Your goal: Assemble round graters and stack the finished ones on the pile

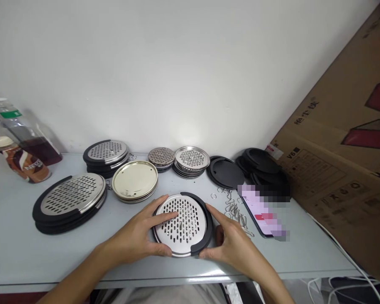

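A round silver disc with slotted holes and a black rim band (185, 230) lies near the table's front edge. My left hand (139, 232) grips its left side, with a finger stretched over the slotted face and the thumb at the lower edge. Around the black band on the right side curls my right hand (229, 236), thumb low and index finger high. Just right of that hand lie several small metal rings and clips (236, 211). Behind my left hand sits a stack of gold-coloured metal discs (135, 179).
Stacked slotted discs (71, 196) stand at left, with another stack (106, 154) behind. Smaller slotted discs (192, 159) sit by the wall. Black round pieces (226, 172) and a phone (262, 213) lie at right, beside a large cardboard box (342, 169). Bottles (25, 162) stand far left.
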`<state>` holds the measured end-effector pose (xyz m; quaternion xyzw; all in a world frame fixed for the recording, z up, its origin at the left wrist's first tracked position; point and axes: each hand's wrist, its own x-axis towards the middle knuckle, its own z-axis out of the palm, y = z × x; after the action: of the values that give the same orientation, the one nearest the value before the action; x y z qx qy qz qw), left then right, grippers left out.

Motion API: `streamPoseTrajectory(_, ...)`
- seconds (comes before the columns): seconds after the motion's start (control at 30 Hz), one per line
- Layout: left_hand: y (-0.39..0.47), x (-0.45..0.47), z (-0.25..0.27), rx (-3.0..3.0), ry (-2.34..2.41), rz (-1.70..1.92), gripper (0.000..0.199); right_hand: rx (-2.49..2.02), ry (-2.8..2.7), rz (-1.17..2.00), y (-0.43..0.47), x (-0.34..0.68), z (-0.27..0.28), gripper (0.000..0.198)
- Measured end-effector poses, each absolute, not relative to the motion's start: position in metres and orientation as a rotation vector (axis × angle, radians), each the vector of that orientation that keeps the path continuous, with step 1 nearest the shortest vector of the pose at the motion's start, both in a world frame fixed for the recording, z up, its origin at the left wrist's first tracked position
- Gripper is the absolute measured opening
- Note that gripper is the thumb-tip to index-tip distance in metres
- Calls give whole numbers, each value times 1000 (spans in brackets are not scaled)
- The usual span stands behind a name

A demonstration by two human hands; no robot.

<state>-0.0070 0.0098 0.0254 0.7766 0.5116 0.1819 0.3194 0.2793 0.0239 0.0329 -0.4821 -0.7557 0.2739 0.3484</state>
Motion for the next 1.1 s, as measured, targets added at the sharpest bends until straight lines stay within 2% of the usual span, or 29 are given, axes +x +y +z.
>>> streamPoseTrajectory(0.13,10,-6,25,2041,1336,492,79,-1207,-2085,819,24,276,32,97)
streamPoseTrajectory(0.3,11,-5,23,2045,1348,511,87,-1202,-2107,813,26,274,30,96)
streamPoseTrajectory(0.83,10,0,20,2076,1391,579,88,-1199,-2085,820,26,269,22,106)
streamPoseTrajectory(1.1,7,-4,14,2144,1403,550,90,-1233,-2258,539,17,265,1,127)
